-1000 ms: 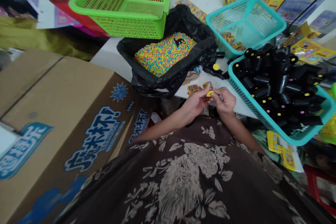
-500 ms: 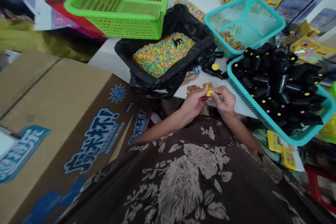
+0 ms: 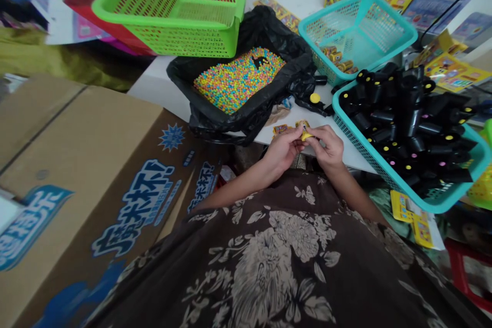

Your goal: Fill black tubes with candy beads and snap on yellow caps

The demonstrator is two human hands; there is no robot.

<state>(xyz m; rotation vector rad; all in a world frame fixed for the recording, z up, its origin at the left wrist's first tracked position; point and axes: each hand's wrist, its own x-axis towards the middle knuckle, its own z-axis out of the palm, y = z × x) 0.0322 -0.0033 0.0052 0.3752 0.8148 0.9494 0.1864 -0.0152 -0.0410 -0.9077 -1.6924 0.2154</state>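
Note:
Both hands meet over the table's front edge around a small yellow printed label (image 3: 305, 130). My left hand (image 3: 285, 147) pinches its left side between thumb and fingers. On the other side my right hand (image 3: 327, 144) is closed on it with thumb and fingertips. The label looks bent or wrapped; whether anything sits inside it is hidden by the fingers. Just beyond my left hand, more yellow printed labels (image 3: 280, 129) lie on the white table (image 3: 265, 136). A round yellow cap (image 3: 315, 98) rests farther back on black plastic.
A black-lined container (image 3: 180, 74) holds many coloured candy balls (image 3: 234, 82); a green basket (image 3: 184, 36) stands behind it. One turquoise basket (image 3: 361, 174) is heaped with black tubes (image 3: 413, 123); another turquoise basket (image 3: 369, 25) contains small yellow-labelled cylinders (image 3: 338, 59). Large cartons (image 3: 92, 148) stand left.
The label between my fingers has turned and folded slightly, showing less of its printed face. Both hands stay in nearly the same place.

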